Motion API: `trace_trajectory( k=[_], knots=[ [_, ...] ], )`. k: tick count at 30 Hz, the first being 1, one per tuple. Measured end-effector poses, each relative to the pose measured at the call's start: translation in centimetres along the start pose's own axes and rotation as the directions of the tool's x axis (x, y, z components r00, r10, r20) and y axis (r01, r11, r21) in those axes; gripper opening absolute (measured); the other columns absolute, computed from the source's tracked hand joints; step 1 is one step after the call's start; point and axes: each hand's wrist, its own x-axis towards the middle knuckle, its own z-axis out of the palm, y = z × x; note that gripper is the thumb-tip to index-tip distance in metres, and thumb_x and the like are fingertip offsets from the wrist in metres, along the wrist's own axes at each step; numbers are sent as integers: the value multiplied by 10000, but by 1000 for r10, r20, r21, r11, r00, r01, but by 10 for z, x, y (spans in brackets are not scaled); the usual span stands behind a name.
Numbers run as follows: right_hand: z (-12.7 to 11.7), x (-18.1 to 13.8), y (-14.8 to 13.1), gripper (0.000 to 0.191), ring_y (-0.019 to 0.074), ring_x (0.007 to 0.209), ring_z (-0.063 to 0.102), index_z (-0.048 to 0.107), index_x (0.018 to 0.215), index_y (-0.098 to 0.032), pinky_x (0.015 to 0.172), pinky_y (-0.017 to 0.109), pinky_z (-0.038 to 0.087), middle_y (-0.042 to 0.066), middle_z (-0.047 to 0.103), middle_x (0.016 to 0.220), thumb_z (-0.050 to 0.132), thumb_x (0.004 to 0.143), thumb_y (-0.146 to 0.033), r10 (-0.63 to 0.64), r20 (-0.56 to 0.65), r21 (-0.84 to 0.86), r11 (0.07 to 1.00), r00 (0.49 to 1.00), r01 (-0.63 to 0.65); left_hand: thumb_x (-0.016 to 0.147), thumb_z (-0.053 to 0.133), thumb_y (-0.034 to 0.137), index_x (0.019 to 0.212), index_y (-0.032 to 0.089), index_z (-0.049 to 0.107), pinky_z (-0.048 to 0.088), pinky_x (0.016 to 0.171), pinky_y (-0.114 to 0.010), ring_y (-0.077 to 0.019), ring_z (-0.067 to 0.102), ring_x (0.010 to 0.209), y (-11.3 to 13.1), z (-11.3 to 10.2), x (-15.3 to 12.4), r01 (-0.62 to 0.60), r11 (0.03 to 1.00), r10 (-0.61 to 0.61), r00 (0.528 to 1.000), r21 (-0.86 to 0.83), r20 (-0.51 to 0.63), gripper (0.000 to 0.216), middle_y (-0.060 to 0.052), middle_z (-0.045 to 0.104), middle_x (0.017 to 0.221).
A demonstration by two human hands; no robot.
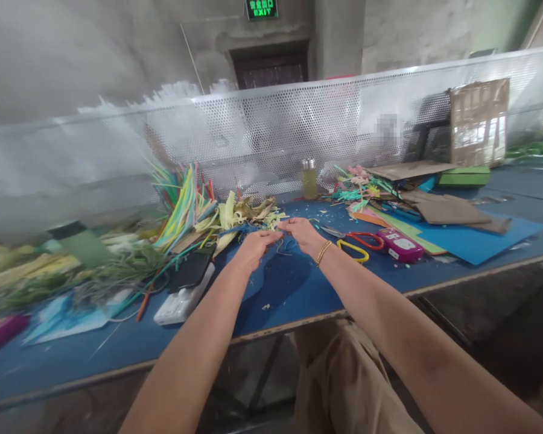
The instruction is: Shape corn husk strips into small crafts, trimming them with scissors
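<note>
Above the blue tabletop, my left hand and my right hand come close together, fingertips almost meeting. Both are closed in a pinch. Whatever sits between the fingertips is too small and blurred to name; pale green bits show just behind them. A gold chain bracelet circles my right wrist. Just beyond the hands lies a heap of dried husks mixed with pale strips. Scissors with red and yellow handles lie to the right of my right hand, touching or close to a purple box-shaped object.
Left of my hands are a white power strip, a dark phone-like slab and a bundle of coloured stems. A bottle stands at the back against the perforated metal screen. Blue paper and cardboard lie right.
</note>
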Motion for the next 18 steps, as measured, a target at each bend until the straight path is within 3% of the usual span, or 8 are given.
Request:
trace_trajectory(
  k=[4,9,11,15,18],
  knots=[
    [-1,1,0,361,84,556,417,597,562,-146,584,263,347,-33,542,538,833,412,-375,-22,-55,-4,1000,998,22,512,813,434,714,155,743,215,484,-257,-77,370,468,5,3,-6,27,998,-26,999,57,-24,351,-26,627,605],
    [-17,9,-5,354,70,510,314,563,560,-164,534,255,284,-73,435,477,780,487,-433,-81,-218,-57,996,973,70,518,810,407,668,164,749,259,515,-262,-113,447,529,7,3,-13,56,980,-83,986,189,142,292,-46,644,608],
    [-24,12,-6,336,70,511,310,578,587,-161,536,254,278,-75,435,484,753,526,-441,-119,-239,-124,988,964,91,526,809,393,709,172,757,284,535,-262,-126,489,570,8,1,-11,17,986,-33,995,166,92,292,-54,671,661],
    [-22,10,-4,340,84,548,380,630,668,-148,579,253,322,-52,513,542,726,570,-459,-158,-110,-224,966,981,131,549,799,429,876,179,751,326,560,-251,-142,548,648,5,-3,0,-66,997,60,988,-41,-142,415,-65,701,796],
    [-11,3,-1,317,98,600,441,640,662,-146,625,253,355,-27,569,599,732,582,-439,-181,24,-277,944,983,181,540,807,453,896,188,744,348,564,-236,-138,563,689,-1,-3,6,-69,978,34,983,-195,-178,449,-61,699,857]
  ],
)
